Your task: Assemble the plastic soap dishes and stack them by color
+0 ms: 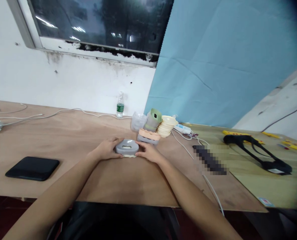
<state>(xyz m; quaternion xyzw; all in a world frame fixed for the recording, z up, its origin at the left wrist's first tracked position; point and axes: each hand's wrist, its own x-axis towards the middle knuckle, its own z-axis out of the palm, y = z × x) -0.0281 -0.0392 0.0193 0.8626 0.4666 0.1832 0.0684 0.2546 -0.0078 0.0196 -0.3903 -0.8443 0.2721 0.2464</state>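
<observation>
A grey oval plastic dish (127, 147) with a slot in its middle, much like a soap dish, rests on the wooden table with a cream edge showing beneath it. From the left, my left hand (108, 149) closes around its end, thumb low at the near side. My right hand (148, 151) grips the opposite end in the same way. Just behind my right hand lies a peach wavy-edged piece (150, 134) on top of a grey one (147, 140). Farther back stand green and grey nested pieces (153, 120) and a stack of cream pieces (166, 126).
Clear plastic pieces (138, 121) and a water bottle (120, 106) stand near the wall. A black flat case (32, 168) lies at left. To the right are a blurred dark object (210, 160), white cables (212, 190) and a black strap-like frame (258, 151).
</observation>
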